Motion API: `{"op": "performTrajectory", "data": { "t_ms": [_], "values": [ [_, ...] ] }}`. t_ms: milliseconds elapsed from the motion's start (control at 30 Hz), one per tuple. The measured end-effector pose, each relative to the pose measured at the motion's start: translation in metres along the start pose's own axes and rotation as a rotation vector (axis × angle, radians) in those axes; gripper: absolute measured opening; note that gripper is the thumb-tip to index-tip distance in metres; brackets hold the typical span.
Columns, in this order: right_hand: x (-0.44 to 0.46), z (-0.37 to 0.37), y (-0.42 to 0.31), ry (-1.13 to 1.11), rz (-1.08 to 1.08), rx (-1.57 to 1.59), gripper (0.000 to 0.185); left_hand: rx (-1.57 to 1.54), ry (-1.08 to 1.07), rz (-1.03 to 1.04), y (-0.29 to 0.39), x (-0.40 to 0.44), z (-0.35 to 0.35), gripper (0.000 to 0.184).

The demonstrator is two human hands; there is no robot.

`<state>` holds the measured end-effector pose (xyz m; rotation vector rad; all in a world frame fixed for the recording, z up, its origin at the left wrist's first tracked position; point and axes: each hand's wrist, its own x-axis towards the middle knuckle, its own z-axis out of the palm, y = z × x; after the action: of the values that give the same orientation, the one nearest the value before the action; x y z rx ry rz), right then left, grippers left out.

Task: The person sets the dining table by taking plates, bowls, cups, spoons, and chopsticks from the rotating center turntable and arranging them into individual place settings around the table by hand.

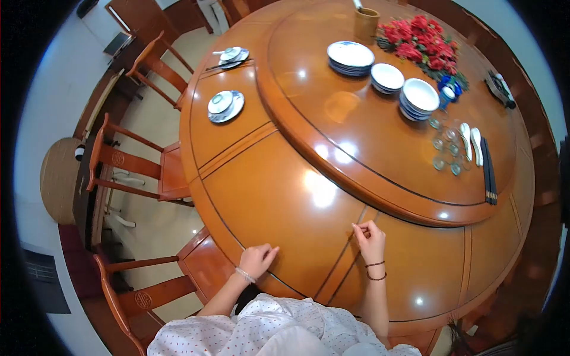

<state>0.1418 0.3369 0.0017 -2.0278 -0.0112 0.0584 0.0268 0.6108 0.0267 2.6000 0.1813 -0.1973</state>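
My left hand (pixel 257 261) is at the near left edge of the round wooden table (pixel 267 196), fingers curled in, with nothing seen in it. Farther right, my right hand (pixel 370 240) hovers over or rests on the tabletop, thumb and fingers pinched together and no object visible. Beyond it, the raised turntable (pixel 309 113) carries a stack of plates (pixel 350 56), a stack of small dishes (pixel 387 78) and a stack of bowls (pixel 419 98). Several small glasses (pixel 439 162), white spoons (pixel 477 145) and black chopsticks (pixel 489 172) lie toward its right.
Two place settings stand at the left: a bowl on a plate (pixel 236 110) and, behind it, another bowl (pixel 230 54) with chopsticks. Red flowers (pixel 421 44) and a bamboo holder (pixel 366 25) are at the back. Wooden chairs (pixel 133 163) line the left side. Someone's legs (pixel 214 16) show far off.
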Motion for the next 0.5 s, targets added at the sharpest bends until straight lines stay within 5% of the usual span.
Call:
{"op": "performTrajectory", "data": {
  "t_ms": [200,333,400,500],
  "values": [
    [0.035,0.125,-0.073,-0.065,0.002,-0.073,0.019,-0.276,0.104,-0.02,-0.112,0.084,-0.052,0.037],
    [0.095,0.246,-0.131,-0.09,-0.009,-0.096,0.023,-0.721,0.204,-0.042,-0.193,0.18,-0.088,0.022],
    [0.139,0.307,-0.172,-0.046,-0.304,-0.064,0.038,-0.906,0.205,-0.07,-0.215,0.229,-0.118,0.026],
    [0.208,0.376,-0.236,-0.038,-0.442,-0.271,0.048,-1.015,0.134,-0.134,-0.247,0.295,-0.164,0.039]
  ]
}}
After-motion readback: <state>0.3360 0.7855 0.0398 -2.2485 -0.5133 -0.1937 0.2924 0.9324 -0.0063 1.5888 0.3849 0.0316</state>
